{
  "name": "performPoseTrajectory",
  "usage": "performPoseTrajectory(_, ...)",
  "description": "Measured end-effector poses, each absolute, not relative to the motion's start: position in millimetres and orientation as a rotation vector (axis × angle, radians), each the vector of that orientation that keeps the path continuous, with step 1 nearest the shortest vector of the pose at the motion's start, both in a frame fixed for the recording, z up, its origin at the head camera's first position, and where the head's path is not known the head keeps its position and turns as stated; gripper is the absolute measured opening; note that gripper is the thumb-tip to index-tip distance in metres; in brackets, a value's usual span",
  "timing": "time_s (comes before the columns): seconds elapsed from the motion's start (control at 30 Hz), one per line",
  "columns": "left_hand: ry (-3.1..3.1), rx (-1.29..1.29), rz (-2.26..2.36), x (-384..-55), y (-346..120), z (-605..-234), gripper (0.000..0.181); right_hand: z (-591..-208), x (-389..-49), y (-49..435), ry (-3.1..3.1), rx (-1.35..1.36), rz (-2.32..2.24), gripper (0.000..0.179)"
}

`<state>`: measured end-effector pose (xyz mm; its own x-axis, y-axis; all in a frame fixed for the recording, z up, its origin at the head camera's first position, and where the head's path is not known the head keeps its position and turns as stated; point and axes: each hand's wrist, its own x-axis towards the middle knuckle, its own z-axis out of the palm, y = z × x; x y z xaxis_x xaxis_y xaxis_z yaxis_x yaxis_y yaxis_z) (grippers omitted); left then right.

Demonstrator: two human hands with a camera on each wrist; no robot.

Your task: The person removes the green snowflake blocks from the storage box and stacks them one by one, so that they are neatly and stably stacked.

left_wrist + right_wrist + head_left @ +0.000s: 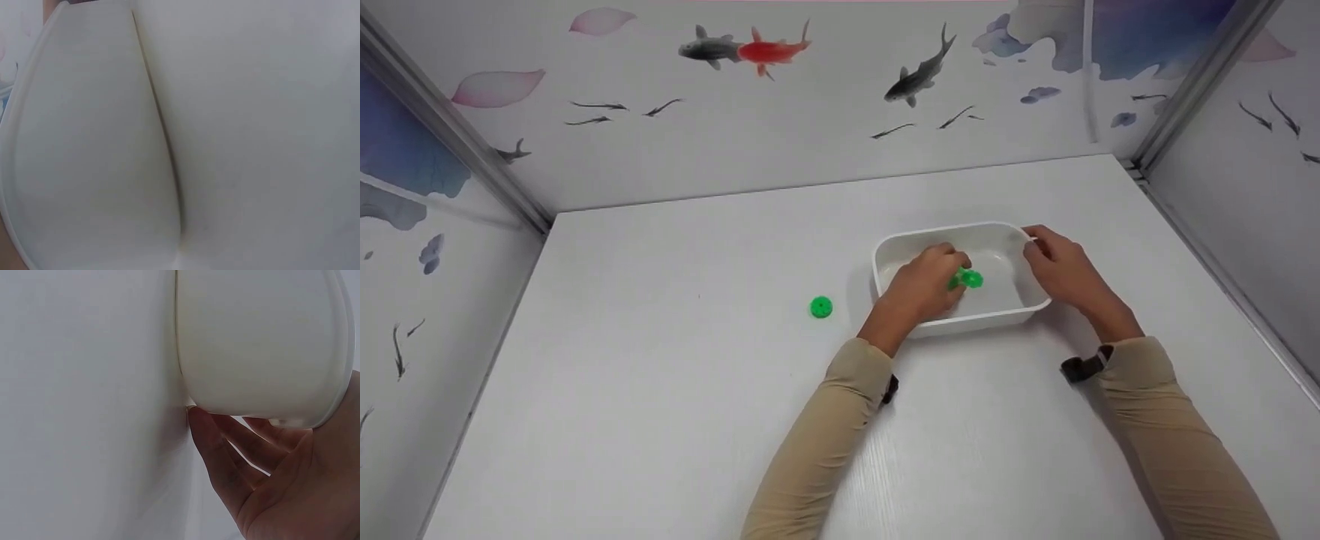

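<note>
Left hand: the left hand (924, 289) is reaching down into the white tub (919, 236), its fingers curling round a green piece (969, 280) just above the tub floor; the grip is closing on that piece.
Right hand: the right hand (1061, 268) is resting against the tub's right end wall, fingers lying nearly straight along the outside wall (222, 455), holding nothing and steadying the tub.
Tub: it is sitting on the white table (660, 375), right of centre, its long axis running left to right across the view.
Held piece: it is lying inside the tub, at the left hand's fingertips and toward the tub's middle; the left hand is on it, the right hand is near it but outside the wall.
Second piece: a green ball (821, 307) is lying on the table left of the tub, apart from it; the left hand is the nearer one.
Left wrist view: it is showing only the tub's outer wall (84, 157) against the table.
</note>
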<state>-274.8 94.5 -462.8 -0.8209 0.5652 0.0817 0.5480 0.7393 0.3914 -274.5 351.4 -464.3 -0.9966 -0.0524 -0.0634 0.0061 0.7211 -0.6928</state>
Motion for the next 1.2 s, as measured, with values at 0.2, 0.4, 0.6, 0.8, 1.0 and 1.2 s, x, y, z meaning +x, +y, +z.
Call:
performPoseTrajectory(0.2,2.879,0.905,0.620,-275.8,94.2,-464.2,0.031,-464.0,-274.1,351.7,2.840,-0.042,-1.153,0.052)
performPoseTrajectory(0.4,2.885,0.901,0.602,-276.0,95.6,-462.7,0.026,-464.2,-273.7,353.7,2.855,-0.069,-1.172,0.052)
performPoseTrajectory(0.6,2.886,0.881,0.631,-276.5,96.4,-462.8,0.022,-462.3,-273.7,352.4,2.846,-0.068,-1.175,0.053)
performPoseTrajectory(0.8,2.863,0.847,0.677,-277.1,95.7,-463.9,0.021,-462.3,-272.4,351.1,2.821,-0.041,-1.180,0.052)
performPoseTrajectory(1.0,2.902,0.777,0.673,-276.5,95.3,-464.1,0.023,-463.3,-273.0,350.4,2.821,-0.038,-1.176,0.052)
performPoseTrajectory(1.2,2.897,0.666,0.731,-275.8,95.3,-462.6,0.021,-462.8,-273.7,351.1,2.835,-0.063,-1.172,0.054)
